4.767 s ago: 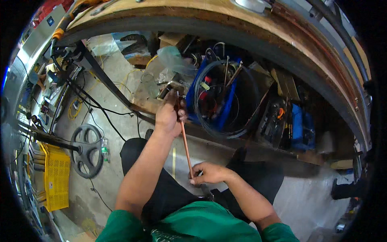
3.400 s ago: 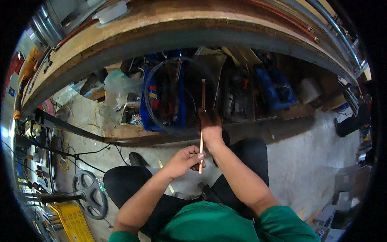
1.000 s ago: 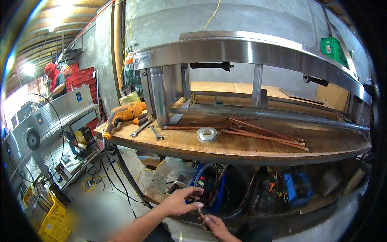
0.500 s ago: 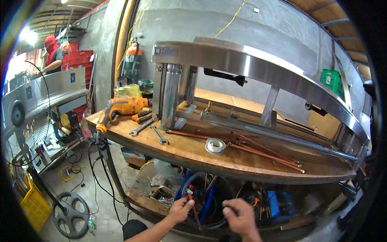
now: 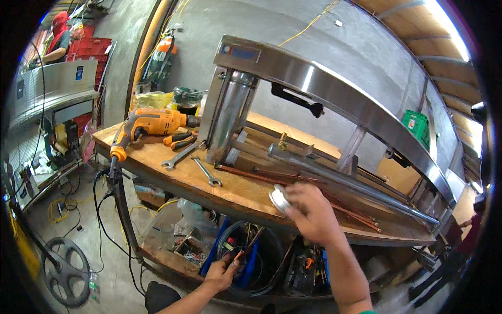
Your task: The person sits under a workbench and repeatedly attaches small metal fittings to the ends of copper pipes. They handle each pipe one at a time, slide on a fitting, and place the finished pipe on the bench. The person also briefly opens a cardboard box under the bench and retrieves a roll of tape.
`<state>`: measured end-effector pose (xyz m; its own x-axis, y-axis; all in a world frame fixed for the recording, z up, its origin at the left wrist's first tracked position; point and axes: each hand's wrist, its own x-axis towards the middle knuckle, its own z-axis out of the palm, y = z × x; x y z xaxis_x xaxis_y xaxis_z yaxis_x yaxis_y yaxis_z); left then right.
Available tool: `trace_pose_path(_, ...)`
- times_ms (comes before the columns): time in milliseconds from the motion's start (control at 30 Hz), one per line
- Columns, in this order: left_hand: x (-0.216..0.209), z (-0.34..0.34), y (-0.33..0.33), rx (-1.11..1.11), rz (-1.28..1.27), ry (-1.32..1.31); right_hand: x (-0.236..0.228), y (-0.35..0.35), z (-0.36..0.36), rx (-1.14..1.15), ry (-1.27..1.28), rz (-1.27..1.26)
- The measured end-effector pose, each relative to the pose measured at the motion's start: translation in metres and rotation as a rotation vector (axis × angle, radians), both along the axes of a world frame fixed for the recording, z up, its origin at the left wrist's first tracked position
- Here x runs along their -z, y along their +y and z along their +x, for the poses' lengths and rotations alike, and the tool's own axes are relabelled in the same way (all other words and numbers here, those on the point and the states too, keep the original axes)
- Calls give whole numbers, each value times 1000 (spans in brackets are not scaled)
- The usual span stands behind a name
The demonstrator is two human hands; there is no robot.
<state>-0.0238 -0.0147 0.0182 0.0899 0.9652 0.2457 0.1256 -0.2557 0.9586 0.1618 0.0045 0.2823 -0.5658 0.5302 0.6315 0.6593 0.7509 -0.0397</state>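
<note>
My left hand [image 5: 220, 273], low in front of the bench, is closed on a thin copper tube [image 5: 253, 243] that slants up and to the right. Over the bench's front edge, my right hand [image 5: 312, 210] grips a white spool of tape [image 5: 279, 198], tilted on its side between thumb and fingers. Behind this hand, several more copper tubes [image 5: 361, 218] lie along the wooden top. To the left are an open-end wrench [image 5: 207, 172], a second wrench [image 5: 179, 157], orange-handled pliers [image 5: 179, 139] and an orange power drill [image 5: 151, 124].
A stainless steel frame [image 5: 334, 83] with metal legs stands on the wooden bench [image 5: 246, 196]. Beneath are a blue bin [image 5: 214, 246] and a black tray of tools [image 5: 300, 275]. A fan's wheel-shaped base [image 5: 65, 272] and cables occupy the left floor. Another person [image 5: 57, 42] works at far left.
My right hand has moved up to the bench and taken hold of the spool, tipping it. My left hand has shifted slightly left, and the copper tube now points upward. The view has turned.
</note>
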Motion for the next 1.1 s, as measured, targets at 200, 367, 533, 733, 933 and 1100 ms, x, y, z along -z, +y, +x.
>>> trace_pose_path(200, 16, -5, -3, 131, -216, -441, 95, -75, -14, -422, 51, -678)
trace_pose_path(367, 2, -19, -12, 450, -317, -478, 188, -50, 9, -265, 220, -748)
trace_pose_path(533, 21, -11, -13, 708, -414, -507, 215, -43, 33, -360, 300, -922)
trace_pose_path(733, 22, 13, -7, 535, -474, -297, 226, -48, 61, -88, 367, -1072)
trace_pose_path(933, 11, 40, 2, 409, -371, -191, 236, -41, 76, -41, 269, -935)
trace_pose_path(1100, 17, 47, 4, 425, -275, -33, 245, -43, 79, 80, 256, -833)
